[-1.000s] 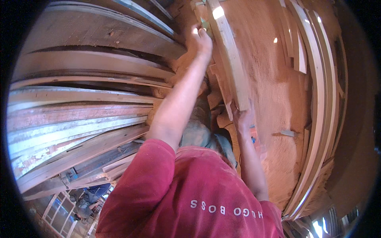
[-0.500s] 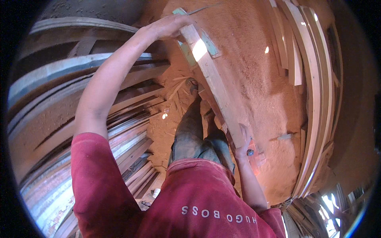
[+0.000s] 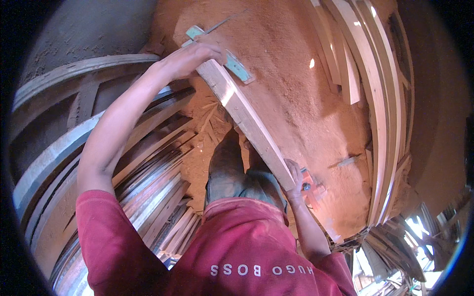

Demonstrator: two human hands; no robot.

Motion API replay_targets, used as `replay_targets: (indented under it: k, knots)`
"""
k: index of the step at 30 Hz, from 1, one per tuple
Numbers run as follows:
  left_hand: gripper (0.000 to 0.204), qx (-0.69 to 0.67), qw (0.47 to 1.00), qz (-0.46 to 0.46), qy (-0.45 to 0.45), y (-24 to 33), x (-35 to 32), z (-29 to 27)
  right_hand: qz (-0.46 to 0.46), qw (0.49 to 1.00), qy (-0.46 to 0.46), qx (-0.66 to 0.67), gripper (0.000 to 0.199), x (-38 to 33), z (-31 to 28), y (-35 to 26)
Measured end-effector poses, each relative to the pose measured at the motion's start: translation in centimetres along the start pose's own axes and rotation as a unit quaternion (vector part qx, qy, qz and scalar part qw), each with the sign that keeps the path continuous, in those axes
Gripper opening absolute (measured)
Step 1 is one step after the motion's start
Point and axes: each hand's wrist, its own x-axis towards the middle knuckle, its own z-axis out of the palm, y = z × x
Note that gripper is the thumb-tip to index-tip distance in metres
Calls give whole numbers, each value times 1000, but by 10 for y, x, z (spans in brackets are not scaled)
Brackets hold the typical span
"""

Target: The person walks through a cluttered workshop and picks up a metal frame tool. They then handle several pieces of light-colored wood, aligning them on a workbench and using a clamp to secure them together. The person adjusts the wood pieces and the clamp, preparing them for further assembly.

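Gripping a long pale wooden plank (image 3: 247,118) at both ends, the left hand (image 3: 190,56) clasps its far end while the right hand (image 3: 295,180) clamps its near end above sawdust-covered ground (image 3: 306,98).

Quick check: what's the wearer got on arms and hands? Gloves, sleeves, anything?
Both hands bare, no gloves: left hand, right hand. No watch or rings that I can make out. Red short-sleeved shirt with white lettering; the left sleeve ends above the elbow, forearms uncovered. Grey-green trousers below.
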Motion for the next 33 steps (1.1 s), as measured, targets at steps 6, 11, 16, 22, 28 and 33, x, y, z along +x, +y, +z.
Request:
replay_targets:
  k: [6, 11, 16, 22, 28, 33]
  knots:
    - [29, -13, 999, -1, 30, -6, -7, 6, 16, 999, 4, 48, 45, 7, -4, -10]
    - [33, -13, 998, -22, 59, -29, -13, 23, -6, 1000, 16, -3, 40, 3, 5, -15]
    - [45, 23, 966, -92, 238, -32, -35, 69, -4, 999, 33, -14, 29, 14, 4, -28]
    - [61, -468, 623, -277, 562, 106, -41, 140, -2, 997, 47, -58, 31, 10, 9, -17]
    - [68, -543, 633, -286, 472, 172, 8, 188, 11, 997, -9, -73, 35, -2, 10, 1]
    - [74, -585, 613, -259, 463, 176, 8, 179, 14, 1000, 14, 11, 29, -2, 7, 0]
